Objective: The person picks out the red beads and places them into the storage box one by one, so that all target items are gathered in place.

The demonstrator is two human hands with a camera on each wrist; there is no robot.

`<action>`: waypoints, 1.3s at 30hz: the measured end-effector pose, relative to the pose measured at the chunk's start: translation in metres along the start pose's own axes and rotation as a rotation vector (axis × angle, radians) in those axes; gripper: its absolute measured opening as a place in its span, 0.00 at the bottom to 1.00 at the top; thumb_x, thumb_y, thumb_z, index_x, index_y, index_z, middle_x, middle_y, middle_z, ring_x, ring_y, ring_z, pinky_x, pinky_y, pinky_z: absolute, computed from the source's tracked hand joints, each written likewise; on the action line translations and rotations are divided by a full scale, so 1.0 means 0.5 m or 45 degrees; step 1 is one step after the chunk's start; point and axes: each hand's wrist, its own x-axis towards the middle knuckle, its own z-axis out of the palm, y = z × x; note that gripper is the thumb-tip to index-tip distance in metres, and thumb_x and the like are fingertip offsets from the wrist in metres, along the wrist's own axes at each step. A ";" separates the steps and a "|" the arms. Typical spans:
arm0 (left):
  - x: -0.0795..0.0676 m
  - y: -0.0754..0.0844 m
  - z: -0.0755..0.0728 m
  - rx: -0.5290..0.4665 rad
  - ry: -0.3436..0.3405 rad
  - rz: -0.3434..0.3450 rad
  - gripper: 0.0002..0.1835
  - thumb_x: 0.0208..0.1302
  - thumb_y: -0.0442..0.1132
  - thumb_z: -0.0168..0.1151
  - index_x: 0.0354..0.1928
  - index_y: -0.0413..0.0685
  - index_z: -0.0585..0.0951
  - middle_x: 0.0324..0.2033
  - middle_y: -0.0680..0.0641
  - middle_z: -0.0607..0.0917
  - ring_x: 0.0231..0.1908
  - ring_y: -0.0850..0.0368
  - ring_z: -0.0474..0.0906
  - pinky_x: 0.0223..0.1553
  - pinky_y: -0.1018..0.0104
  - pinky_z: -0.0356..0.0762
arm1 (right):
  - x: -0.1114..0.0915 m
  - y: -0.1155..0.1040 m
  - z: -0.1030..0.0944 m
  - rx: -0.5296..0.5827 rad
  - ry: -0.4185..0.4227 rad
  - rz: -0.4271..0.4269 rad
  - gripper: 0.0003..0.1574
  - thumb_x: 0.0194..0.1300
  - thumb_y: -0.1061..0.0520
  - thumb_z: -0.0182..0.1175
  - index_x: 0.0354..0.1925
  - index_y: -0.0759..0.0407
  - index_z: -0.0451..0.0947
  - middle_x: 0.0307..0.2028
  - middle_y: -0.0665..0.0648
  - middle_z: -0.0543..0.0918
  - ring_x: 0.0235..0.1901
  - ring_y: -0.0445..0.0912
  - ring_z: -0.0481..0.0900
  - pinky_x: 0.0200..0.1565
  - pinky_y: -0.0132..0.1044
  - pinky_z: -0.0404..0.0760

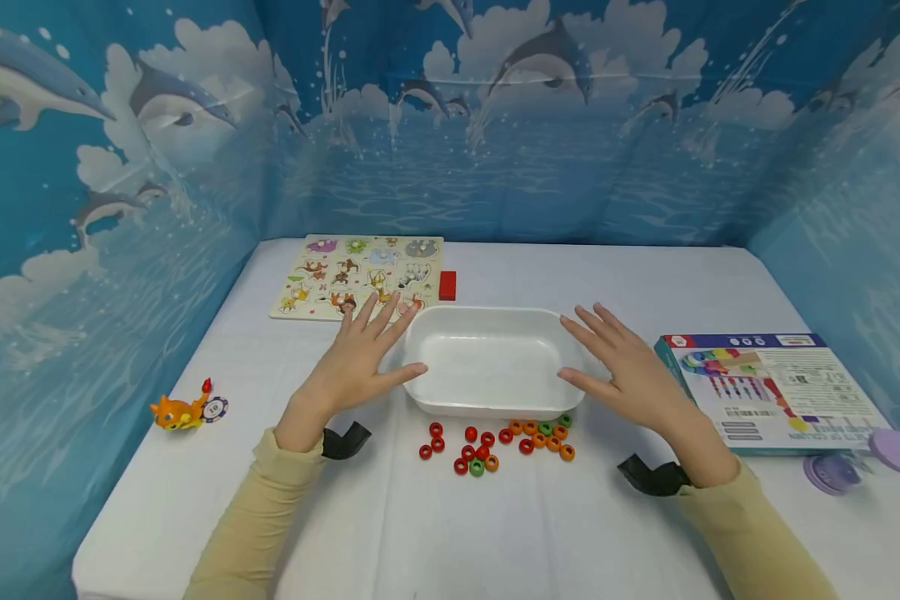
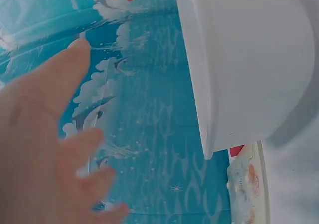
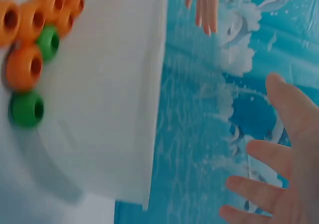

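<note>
A white rectangular tray [image 1: 495,362] with rounded corners stands upright on the table, its inside bare. My left hand [image 1: 356,358], fingers spread, is held over the tray's left end, its thumb overlapping the rim in the head view. Opposite it, my right hand [image 1: 626,367] spreads its fingers over the right end. Nothing is in either hand. In front of the tray lie several loose beads with holes: red beads [image 1: 471,434], orange beads [image 1: 567,452] and green beads [image 1: 477,467]. The right wrist view shows orange beads [image 3: 24,67] close beside the tray's side [image 3: 104,94].
Behind my left hand lies a wooden animal puzzle board [image 1: 360,275] with a red block [image 1: 447,286] beside it. On the right are a flat toy box [image 1: 776,392] and a purple lidded container [image 1: 836,472]. An orange toy animal [image 1: 180,412] stands far left. Dolphin-print curtains [image 1: 495,167] surround the table.
</note>
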 end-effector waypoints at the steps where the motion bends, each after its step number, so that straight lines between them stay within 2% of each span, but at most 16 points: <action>1: 0.000 -0.002 -0.002 -0.060 0.046 0.032 0.40 0.56 0.70 0.40 0.68 0.69 0.43 0.67 0.59 0.37 0.66 0.56 0.27 0.61 0.41 0.37 | -0.004 -0.007 -0.002 0.070 0.032 -0.002 0.42 0.56 0.39 0.58 0.65 0.42 0.56 0.65 0.53 0.57 0.65 0.51 0.48 0.57 0.61 0.54; 3: -0.001 -0.007 -0.002 -0.210 0.155 0.113 0.37 0.58 0.65 0.46 0.68 0.67 0.48 0.68 0.58 0.42 0.66 0.56 0.33 0.61 0.42 0.44 | -0.013 -0.022 -0.001 0.239 0.097 -0.005 0.36 0.54 0.45 0.62 0.61 0.44 0.64 0.60 0.51 0.65 0.59 0.47 0.61 0.52 0.55 0.68; 5: -0.001 -0.012 0.006 -0.370 0.270 0.166 0.34 0.60 0.58 0.52 0.67 0.64 0.55 0.67 0.57 0.48 0.66 0.56 0.41 0.61 0.45 0.50 | -0.024 -0.035 0.005 0.421 0.134 -0.038 0.29 0.54 0.53 0.64 0.55 0.50 0.71 0.53 0.51 0.73 0.50 0.44 0.71 0.45 0.44 0.76; 8: -0.003 -0.018 0.030 -0.653 0.417 0.182 0.28 0.60 0.46 0.58 0.63 0.56 0.65 0.65 0.54 0.56 0.64 0.55 0.51 0.61 0.50 0.54 | -0.041 -0.051 0.019 0.685 0.110 -0.085 0.20 0.51 0.64 0.65 0.45 0.56 0.77 0.41 0.51 0.80 0.36 0.40 0.76 0.32 0.31 0.79; 10: -0.005 -0.022 0.052 -0.869 0.472 0.157 0.25 0.59 0.39 0.58 0.60 0.50 0.69 0.64 0.53 0.59 0.63 0.55 0.54 0.60 0.54 0.57 | -0.049 -0.066 0.024 0.808 0.043 -0.092 0.16 0.51 0.68 0.63 0.41 0.59 0.78 0.36 0.52 0.81 0.32 0.41 0.76 0.29 0.30 0.78; 13: -0.007 -0.011 0.074 -1.213 0.482 0.082 0.21 0.59 0.28 0.55 0.56 0.34 0.70 0.64 0.46 0.60 0.63 0.52 0.53 0.59 0.51 0.59 | -0.058 -0.083 0.033 0.934 -0.077 -0.081 0.12 0.52 0.67 0.62 0.38 0.62 0.78 0.30 0.52 0.81 0.26 0.43 0.76 0.24 0.31 0.77; 16: -0.005 -0.011 0.105 -1.472 0.464 -0.039 0.19 0.60 0.27 0.54 0.54 0.27 0.69 0.63 0.41 0.61 0.63 0.52 0.54 0.59 0.51 0.58 | -0.067 -0.083 0.056 1.024 -0.155 -0.103 0.12 0.52 0.67 0.62 0.38 0.65 0.77 0.26 0.54 0.81 0.20 0.45 0.75 0.19 0.32 0.75; 17: -0.005 -0.012 0.114 -1.536 0.450 -0.094 0.19 0.60 0.28 0.54 0.54 0.27 0.69 0.63 0.40 0.61 0.63 0.52 0.54 0.60 0.52 0.57 | -0.070 -0.082 0.065 1.046 -0.170 -0.110 0.12 0.52 0.67 0.63 0.38 0.65 0.77 0.25 0.55 0.80 0.19 0.46 0.75 0.18 0.32 0.74; 21: -0.003 -0.030 0.157 -1.746 0.341 -0.323 0.22 0.59 0.36 0.57 0.56 0.36 0.70 0.62 0.49 0.64 0.61 0.57 0.59 0.56 0.63 0.64 | -0.079 -0.080 0.096 1.019 -0.175 -0.107 0.12 0.51 0.65 0.64 0.38 0.65 0.78 0.23 0.55 0.80 0.18 0.45 0.74 0.17 0.32 0.73; 23: -0.003 -0.035 0.168 -1.867 0.279 -0.393 0.23 0.59 0.36 0.58 0.57 0.39 0.70 0.61 0.50 0.65 0.60 0.56 0.60 0.54 0.64 0.67 | -0.081 -0.074 0.113 0.967 -0.168 -0.087 0.13 0.51 0.63 0.65 0.38 0.63 0.79 0.23 0.52 0.79 0.17 0.43 0.73 0.17 0.32 0.74; 26: -0.004 -0.039 0.176 -1.981 0.214 -0.433 0.23 0.59 0.35 0.57 0.58 0.43 0.70 0.61 0.49 0.66 0.60 0.55 0.61 0.52 0.63 0.70 | -0.084 -0.058 0.136 0.890 -0.157 -0.044 0.14 0.50 0.60 0.66 0.39 0.58 0.80 0.22 0.48 0.78 0.17 0.40 0.72 0.16 0.31 0.73; 29: -0.003 -0.041 0.179 -2.020 0.185 -0.423 0.23 0.59 0.35 0.57 0.59 0.44 0.69 0.60 0.45 0.66 0.60 0.54 0.61 0.52 0.62 0.70 | -0.087 -0.041 0.153 0.841 -0.154 -0.020 0.14 0.50 0.56 0.67 0.39 0.53 0.81 0.20 0.45 0.76 0.16 0.39 0.70 0.16 0.30 0.71; 33: -0.004 -0.041 0.178 -2.033 0.189 -0.428 0.24 0.59 0.35 0.57 0.59 0.43 0.69 0.60 0.45 0.66 0.59 0.54 0.62 0.51 0.62 0.70 | -0.087 -0.030 0.165 0.816 -0.146 -0.039 0.14 0.50 0.53 0.67 0.39 0.48 0.81 0.18 0.43 0.75 0.16 0.38 0.69 0.16 0.29 0.70; 39: -0.005 -0.040 0.180 -2.033 0.214 -0.452 0.23 0.60 0.34 0.56 0.58 0.42 0.69 0.59 0.45 0.68 0.58 0.54 0.63 0.51 0.62 0.71 | -0.085 -0.029 0.171 0.791 -0.150 -0.057 0.14 0.49 0.52 0.67 0.38 0.48 0.81 0.18 0.43 0.73 0.16 0.37 0.68 0.16 0.29 0.70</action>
